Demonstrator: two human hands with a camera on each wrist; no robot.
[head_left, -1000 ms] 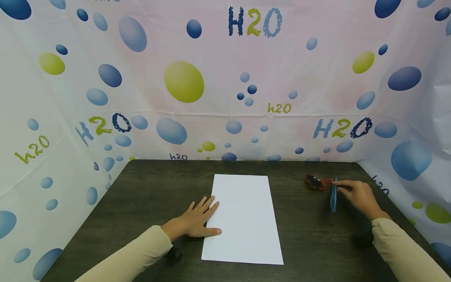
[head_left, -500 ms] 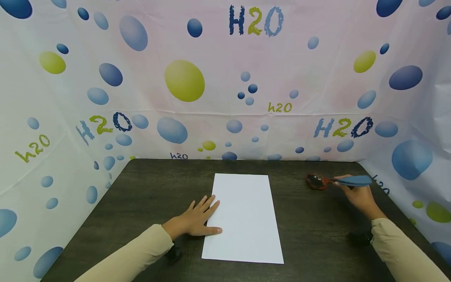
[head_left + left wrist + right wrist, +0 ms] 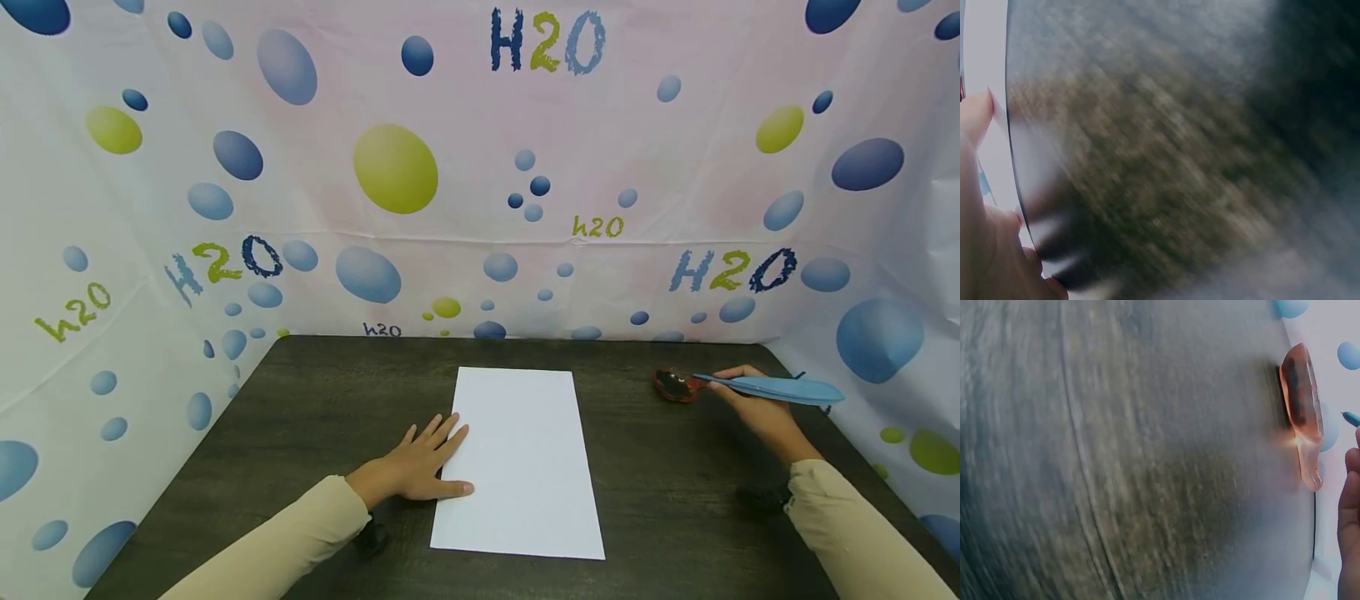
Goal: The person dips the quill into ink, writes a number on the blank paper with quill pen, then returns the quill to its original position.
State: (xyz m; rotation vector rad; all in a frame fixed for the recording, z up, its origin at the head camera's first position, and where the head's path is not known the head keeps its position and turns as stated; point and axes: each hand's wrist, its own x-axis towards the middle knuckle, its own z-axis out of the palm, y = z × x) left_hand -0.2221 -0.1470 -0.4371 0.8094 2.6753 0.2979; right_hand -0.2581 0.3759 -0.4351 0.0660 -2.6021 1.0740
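My right hand (image 3: 761,417) is raised at the right side of the table, pinching a blue feather-shaped pen (image 3: 795,389). The feather end slants out to the right and the thin tip points left, overlapping a see-through orange dish (image 3: 677,386) in the head view. This dish has a short handle and a dark inside. From the right wrist, the pen's pointed tip (image 3: 1350,418) shows apart from the dish (image 3: 1302,394). My left hand (image 3: 417,467) lies flat with fingers spread, thumb and fingertips on the left edge of a blank white sheet of paper (image 3: 525,467).
The dark wood-grain table (image 3: 337,392) carries the sheet at its middle and the dish near its back right. A white backdrop (image 3: 465,100) with blue and green bubbles and H2O lettering stands behind and along the sides.
The pen in my right hand has swung from hanging down to slanting rightward, its tip now toward the dish. My left hand, the paper and the dish stay in place.
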